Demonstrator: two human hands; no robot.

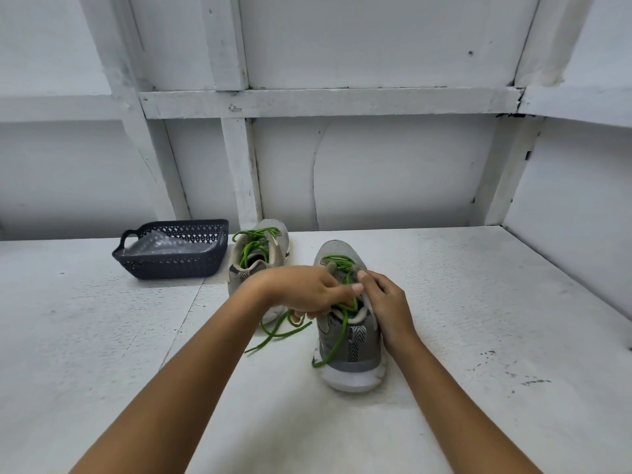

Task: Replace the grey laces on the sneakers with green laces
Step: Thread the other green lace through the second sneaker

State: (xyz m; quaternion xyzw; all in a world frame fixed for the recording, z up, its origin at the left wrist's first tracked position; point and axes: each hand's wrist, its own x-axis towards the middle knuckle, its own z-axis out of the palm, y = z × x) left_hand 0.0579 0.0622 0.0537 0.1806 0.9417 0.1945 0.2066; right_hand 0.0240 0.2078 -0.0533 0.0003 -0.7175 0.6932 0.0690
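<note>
Fingers [345,288] of the left hand [307,290] pinch the green lace [337,340] above the near sneaker [349,347]; the right hand [384,302] grips its collar. On the white table [102,336] stand both sneakers, heels toward the camera. Left of the far sneaker [270,248], already green-laced, sits a dark basket [178,261].

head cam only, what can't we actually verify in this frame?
- Upper eyelets of the near sneaker: covered by the left hand and right hand, so how far its green lace is threaded is unclear.
- Heel of the far sneaker: hidden behind the left hand and wrist.
- Basket contents: only clear plastic shows; the near wall blocks the rest, so any grey laces there can't be seen.
- Grip on the lace: fingertips hidden.
</note>
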